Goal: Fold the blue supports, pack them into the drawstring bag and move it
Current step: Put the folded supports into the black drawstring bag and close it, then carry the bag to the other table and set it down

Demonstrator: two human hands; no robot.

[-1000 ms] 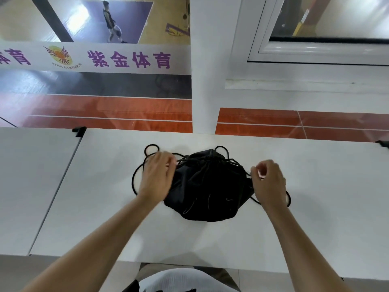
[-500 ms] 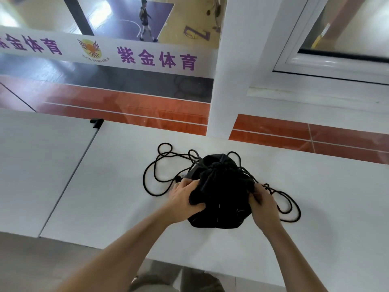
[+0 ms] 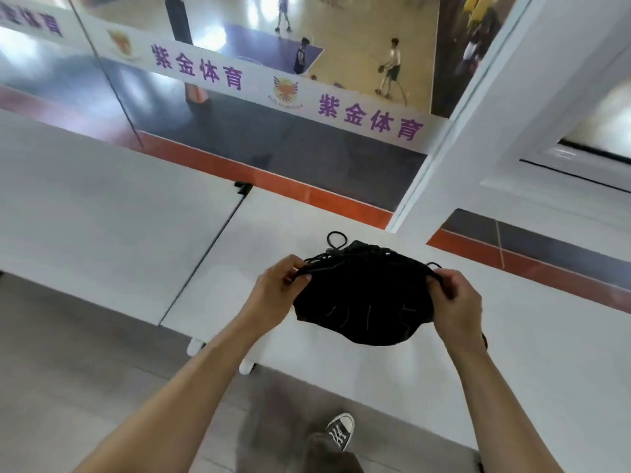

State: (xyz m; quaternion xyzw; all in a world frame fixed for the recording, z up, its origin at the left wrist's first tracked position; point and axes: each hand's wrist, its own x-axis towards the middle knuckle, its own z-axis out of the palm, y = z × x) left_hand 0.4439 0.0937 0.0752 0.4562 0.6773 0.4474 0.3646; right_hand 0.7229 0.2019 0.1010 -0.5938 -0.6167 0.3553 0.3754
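Observation:
A black drawstring bag (image 3: 362,302), cinched at the top and bulging, hangs just above the white table (image 3: 512,353) between my two hands. My left hand (image 3: 278,285) pinches the bag's left top corner and its cords. On the other side my right hand (image 3: 456,302) grips the right top corner. A loop of black cord (image 3: 336,237) sticks out behind the bag. No blue supports are visible; the bag's contents are hidden.
A second white table (image 3: 102,227) adjoins on the left, with a dark seam and a black clip (image 3: 243,187) between them. A white pillar (image 3: 478,138) and glass with a purple-lettered banner (image 3: 368,116) stand beyond. My shoe (image 3: 339,430) shows on the grey floor.
Both hands shifted from the bag's sides to its top corners and lifted it off the table. The loose cords are gathered up. My view swung left and I stepped back.

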